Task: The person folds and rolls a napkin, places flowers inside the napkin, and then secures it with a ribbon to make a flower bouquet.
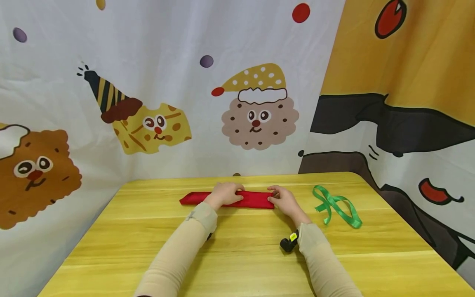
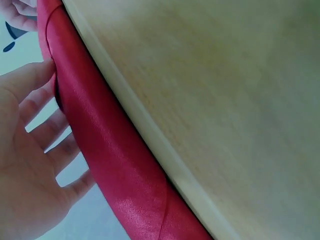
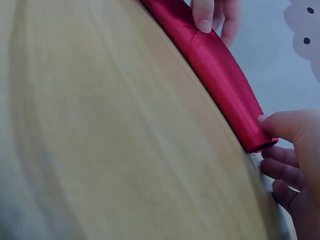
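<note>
A red satin cloth, folded into a long narrow strip, lies across the far part of the table, its left end pointed and its right end squared. Near its middle, my left hand holds it, thumb on the near side and fingers over the far side. In the left wrist view the thumb meets the cloth's edge. My right hand pinches the right end; the right wrist view shows the thumb on that end, where the layers form a small dark opening, and the other fingers curled beside it.
A green ribbon lies in loose loops on the wooden table, right of the right hand. Behind the table's far edge hangs a curtain printed with cartoon biscuits. A small black wrist camera sits by the right cuff.
</note>
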The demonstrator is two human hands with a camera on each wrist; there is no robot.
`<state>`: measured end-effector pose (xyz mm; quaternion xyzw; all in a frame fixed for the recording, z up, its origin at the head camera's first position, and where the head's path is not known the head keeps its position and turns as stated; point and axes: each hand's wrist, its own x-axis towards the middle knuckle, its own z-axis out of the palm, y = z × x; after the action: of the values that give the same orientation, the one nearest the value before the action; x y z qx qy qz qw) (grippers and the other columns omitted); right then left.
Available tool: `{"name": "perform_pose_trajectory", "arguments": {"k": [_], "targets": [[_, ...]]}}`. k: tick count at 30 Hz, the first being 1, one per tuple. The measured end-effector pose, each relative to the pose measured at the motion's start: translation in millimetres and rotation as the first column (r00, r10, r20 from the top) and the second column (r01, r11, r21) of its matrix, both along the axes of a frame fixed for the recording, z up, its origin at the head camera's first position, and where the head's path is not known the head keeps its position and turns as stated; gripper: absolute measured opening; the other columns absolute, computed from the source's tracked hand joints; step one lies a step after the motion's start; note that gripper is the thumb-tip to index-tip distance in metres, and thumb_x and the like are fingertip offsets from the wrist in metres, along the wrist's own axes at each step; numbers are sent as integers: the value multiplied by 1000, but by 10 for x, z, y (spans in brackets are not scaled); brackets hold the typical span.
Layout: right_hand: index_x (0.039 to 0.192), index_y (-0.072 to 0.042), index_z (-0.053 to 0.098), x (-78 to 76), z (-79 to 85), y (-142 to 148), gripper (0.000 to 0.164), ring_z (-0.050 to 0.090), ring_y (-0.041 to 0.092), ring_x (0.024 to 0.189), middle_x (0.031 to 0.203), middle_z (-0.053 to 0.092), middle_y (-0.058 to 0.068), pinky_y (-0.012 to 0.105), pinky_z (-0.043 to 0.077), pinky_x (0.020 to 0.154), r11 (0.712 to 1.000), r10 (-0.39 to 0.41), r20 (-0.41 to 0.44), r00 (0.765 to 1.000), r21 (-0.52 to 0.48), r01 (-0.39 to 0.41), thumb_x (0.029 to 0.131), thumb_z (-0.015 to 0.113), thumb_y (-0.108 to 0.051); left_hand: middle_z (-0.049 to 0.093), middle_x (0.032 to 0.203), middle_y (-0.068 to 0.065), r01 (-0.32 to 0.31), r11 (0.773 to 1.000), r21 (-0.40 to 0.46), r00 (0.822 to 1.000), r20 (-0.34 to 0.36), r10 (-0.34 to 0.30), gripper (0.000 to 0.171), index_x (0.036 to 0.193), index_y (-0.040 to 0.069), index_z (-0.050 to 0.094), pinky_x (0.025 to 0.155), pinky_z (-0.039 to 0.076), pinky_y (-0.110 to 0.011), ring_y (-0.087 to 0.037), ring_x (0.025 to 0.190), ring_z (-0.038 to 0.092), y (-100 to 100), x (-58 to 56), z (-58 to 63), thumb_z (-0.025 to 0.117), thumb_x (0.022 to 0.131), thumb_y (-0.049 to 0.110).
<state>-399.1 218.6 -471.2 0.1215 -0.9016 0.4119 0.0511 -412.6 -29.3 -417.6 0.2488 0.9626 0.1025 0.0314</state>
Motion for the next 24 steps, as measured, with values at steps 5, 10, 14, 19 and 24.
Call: {"name": "perform_pose_trajectory", "arguments": {"k": [5, 10, 14, 19, 24], "targets": [[123, -3, 63, 3, -30, -19, 32, 59, 32, 104, 118, 59, 19, 48, 46, 91, 1000, 8, -46, 999, 24, -7, 92, 66, -9, 56, 135, 3, 33, 999, -17, 999, 14, -33, 40, 134, 23, 59, 102, 30, -60, -25, 124, 51, 0, 26, 2, 62, 95, 30], [119, -5, 67, -17, -45, -30, 27, 56, 35, 111, 124, 56, 19, 50, 45, 94, 996, 25, -102, 994, 84, -17, 92, 66, -8, 50, 142, 2, 70, 996, -63, 997, 15, -69, 46, 140, 25, 54, 104, 30, -59, -24, 130, 45, -3, 105, 41, 61, 95, 32], [116, -9, 70, -24, -37, -36, 25, 56, 35, 110, 124, 57, 17, 51, 44, 93, 993, 39, -120, 992, 120, -24, 92, 64, -6, 45, 147, 1, 95, 988, -120, 995, 10, -94, 50, 144, 28, 49, 105, 30, -58, -25, 134, 40, 5, 206, 79, 61, 95, 35], [114, -9, 73, -13, -29, -51, 24, 56, 36, 111, 121, 58, 17, 52, 43, 95, 991, 37, -112, 993, 136, -22, 92, 63, -4, 41, 150, 1, 124, 981, -150, 991, 67, -115, 54, 146, 29, 45, 107, 31, -51, -24, 136, 37, 16, 312, 96, 60, 95, 38], [114, -9, 72, 16, -35, -38, 23, 56, 35, 111, 121, 59, 16, 51, 43, 95, 991, 45, -92, 995, 130, -33, 93, 62, -7, 38, 152, -1, 117, 983, -144, 987, 124, -99, 56, 147, 28, 43, 108, 31, -44, -22, 137, 36, 24, 365, 81, 59, 95, 39]]}}
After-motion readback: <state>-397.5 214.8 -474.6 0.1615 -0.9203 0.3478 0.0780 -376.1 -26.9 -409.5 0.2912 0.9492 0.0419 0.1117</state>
